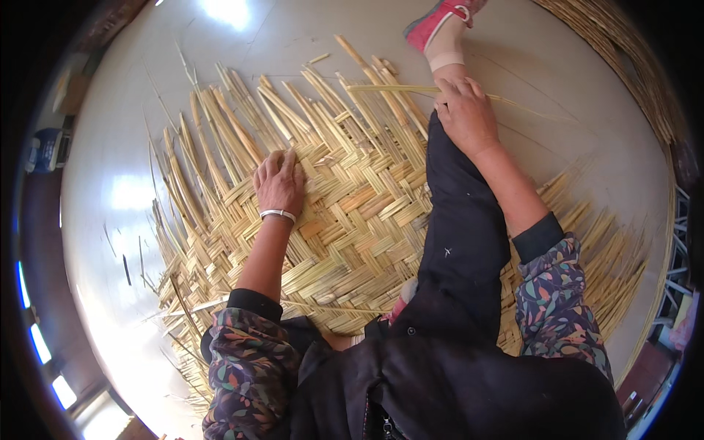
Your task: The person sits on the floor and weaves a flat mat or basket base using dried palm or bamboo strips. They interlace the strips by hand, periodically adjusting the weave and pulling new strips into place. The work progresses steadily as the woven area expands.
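A partly woven mat (359, 213) of flat yellow-green reed strips lies on the floor beneath me, with a diagonal weave and long loose ends fanning out at its far edge. My left hand (280, 182), a bangle on its wrist, rests palm down on the weave near the base of those ends, fingers slightly apart. Beside my outstretched right leg, my right hand (468, 116) is closed round a long thin reed strip (389, 88). The strip runs crosswise over the loose ends and out past the hand to the right. The fingertips of my right hand are partly hidden.
My right leg (466, 220) in dark trousers stretches across the mat, ending in a red shoe (434, 26). A bundle of long reeds (616, 55) lies at the far right. Metal framework (671, 257) stands at the right edge, and a dark blue object (49, 150) at the left.
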Motion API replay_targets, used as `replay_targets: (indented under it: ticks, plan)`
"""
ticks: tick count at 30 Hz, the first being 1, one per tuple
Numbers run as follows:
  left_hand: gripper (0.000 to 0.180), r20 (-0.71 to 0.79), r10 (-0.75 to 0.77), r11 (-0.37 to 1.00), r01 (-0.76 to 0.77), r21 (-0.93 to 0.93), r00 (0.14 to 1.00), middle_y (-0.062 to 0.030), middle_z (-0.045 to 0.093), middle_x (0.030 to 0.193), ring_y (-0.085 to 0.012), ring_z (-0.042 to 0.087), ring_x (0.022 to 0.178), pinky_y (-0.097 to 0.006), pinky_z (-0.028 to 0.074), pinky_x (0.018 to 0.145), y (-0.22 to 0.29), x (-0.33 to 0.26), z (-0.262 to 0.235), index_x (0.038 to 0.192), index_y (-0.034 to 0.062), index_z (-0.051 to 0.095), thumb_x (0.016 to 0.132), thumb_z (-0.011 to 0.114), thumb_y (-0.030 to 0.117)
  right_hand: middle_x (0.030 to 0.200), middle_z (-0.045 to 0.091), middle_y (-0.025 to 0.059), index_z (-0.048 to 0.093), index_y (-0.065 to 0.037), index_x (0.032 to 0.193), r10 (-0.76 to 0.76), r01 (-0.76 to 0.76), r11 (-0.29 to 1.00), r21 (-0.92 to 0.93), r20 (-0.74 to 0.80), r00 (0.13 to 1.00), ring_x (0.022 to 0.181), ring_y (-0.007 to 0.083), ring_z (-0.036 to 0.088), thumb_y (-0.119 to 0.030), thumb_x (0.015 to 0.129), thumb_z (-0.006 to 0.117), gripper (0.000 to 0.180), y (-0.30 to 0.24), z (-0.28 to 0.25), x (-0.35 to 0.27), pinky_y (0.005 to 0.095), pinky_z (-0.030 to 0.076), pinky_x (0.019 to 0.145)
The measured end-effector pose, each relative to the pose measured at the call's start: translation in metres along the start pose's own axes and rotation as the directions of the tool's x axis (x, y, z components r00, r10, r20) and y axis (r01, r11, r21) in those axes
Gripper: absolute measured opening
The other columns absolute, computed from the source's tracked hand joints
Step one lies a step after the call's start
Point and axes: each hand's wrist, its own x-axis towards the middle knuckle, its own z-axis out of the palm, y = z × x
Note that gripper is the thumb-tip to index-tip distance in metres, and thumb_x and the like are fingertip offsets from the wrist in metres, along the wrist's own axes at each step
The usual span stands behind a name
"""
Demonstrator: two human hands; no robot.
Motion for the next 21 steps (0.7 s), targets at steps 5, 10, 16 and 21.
replay_targets:
  ticks: [5,10,16,21]
  plan:
    - [0.044,0.157,0.001,0.991,-0.023,0.133,0.988,-0.0074,0.046,0.126,-0.0279,0.04,0.119,-0.043,0.029,0.101,0.002,-0.004,-0.006,0.124,0.0168,0.049,0.085,0.052,0.036,0.11,0.056,0.0115,0.055,-0.008,0.108,0.141,-0.139,0.99,0.029,-0.071,0.988,0.1,0.0308,0.052,-0.019,0.077,0.061,0.034,0.025,-0.04,-0.074,0.0419,0.042,0.086]
    - [0.053,0.298,0.036,0.979,-0.094,0.182,0.954,-0.0088,0.036,0.139,-0.027,0.03,0.13,-0.043,0.022,0.106,0.017,-0.012,-0.025,0.131,0.0132,0.044,0.087,0.047,0.043,0.112,0.054,0.0154,0.052,-0.002,0.112,0.471,-0.475,0.878,-0.06,0.283,0.836,0.105,0.0329,0.05,-0.019,0.079,0.061,0.038,0.05,-0.086,-0.189,0.0409,0.042,0.089]
    - [0.055,0.214,0.098,0.993,-0.109,0.043,0.972,-0.011,0.032,0.143,-0.0278,0.027,0.133,-0.045,0.021,0.107,0.067,-0.019,-0.064,0.133,0.0123,0.041,0.087,0.052,0.039,0.103,0.056,0.0182,0.052,0.0,0.109,0.441,-0.43,0.893,-0.129,0.436,0.785,0.098,0.0341,0.053,-0.014,0.077,0.061,0.036,0.053,-0.115,-0.24,0.0404,0.044,0.083]
    - [0.064,0.002,0.331,0.933,-0.328,0.147,0.944,-0.0096,0.03,0.144,-0.0265,0.027,0.133,-0.045,0.019,0.108,0.14,0.039,-0.092,0.138,0.0143,0.033,0.082,0.06,0.03,0.098,0.057,0.0209,0.052,0.002,0.101,0.459,-0.472,0.876,-0.095,0.466,0.757,0.091,0.0373,0.055,-0.007,0.076,0.055,0.027,0.067,-0.113,-0.223,0.0425,0.045,0.079]
